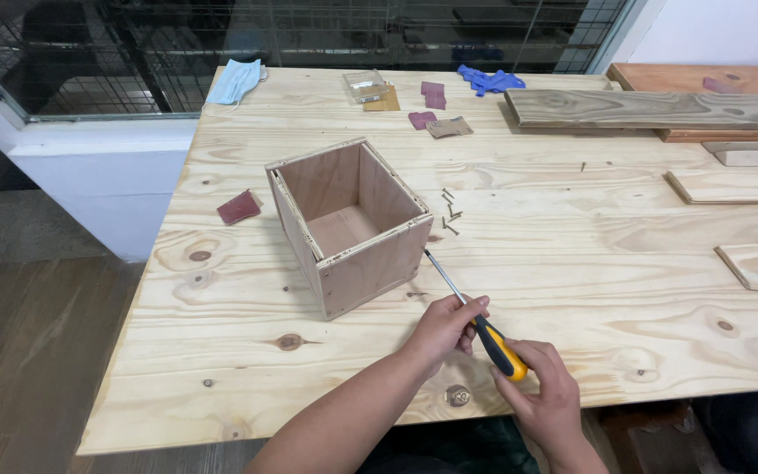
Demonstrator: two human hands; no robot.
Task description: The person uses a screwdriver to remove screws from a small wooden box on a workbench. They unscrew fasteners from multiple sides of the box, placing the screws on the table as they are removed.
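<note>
Right hand (544, 386): we close it round the screwdriver (475, 319) handle to turn.
Left hand (446, 326): we pinch the shaft, steadying its tip against the wooden box (348, 224).
Screws (449, 211): right of the box.

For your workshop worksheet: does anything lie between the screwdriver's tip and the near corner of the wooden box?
Nothing visible does. The screwdriver, held by the left hand and right hand, points its shaft straight to the wooden box. The loose screws lie off to the side.
</note>
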